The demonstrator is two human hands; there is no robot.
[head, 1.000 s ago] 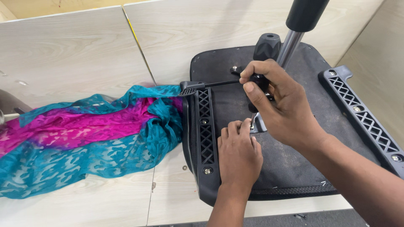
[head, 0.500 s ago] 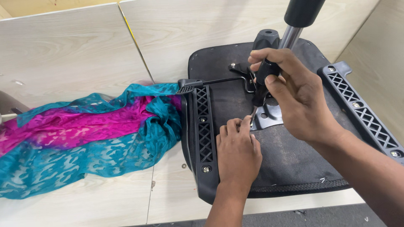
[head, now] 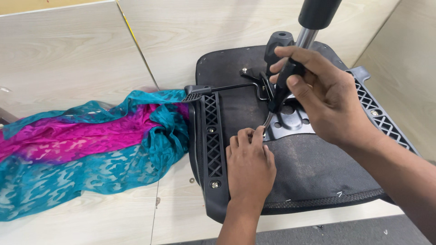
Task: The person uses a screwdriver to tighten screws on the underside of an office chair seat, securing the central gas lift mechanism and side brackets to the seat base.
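Note:
An upturned black office chair seat [head: 313, 172] lies on the light wooden floor, its metal mounting plate [head: 290, 120] and gas cylinder [head: 313, 22] facing up. My right hand [head: 322, 95] grips the black handle of a screwdriver [head: 282, 86], whose tip points down at the plate's near left corner. My left hand [head: 249, 165] rests on the seat underside with its fingertips pinched around the screwdriver tip. A thin black lever [head: 227, 88] runs left from the mechanism to the seat edge.
A teal and magenta patterned cloth [head: 86, 145] lies crumpled on the floor to the left, touching the seat's edge. Black lattice arm brackets [head: 211, 136] run along both sides of the seat. A grey mat [head: 327, 231] shows at the bottom.
My right hand has lifted the screwdriver more upright and shifted slightly up and right. The left hand stays at the tip.

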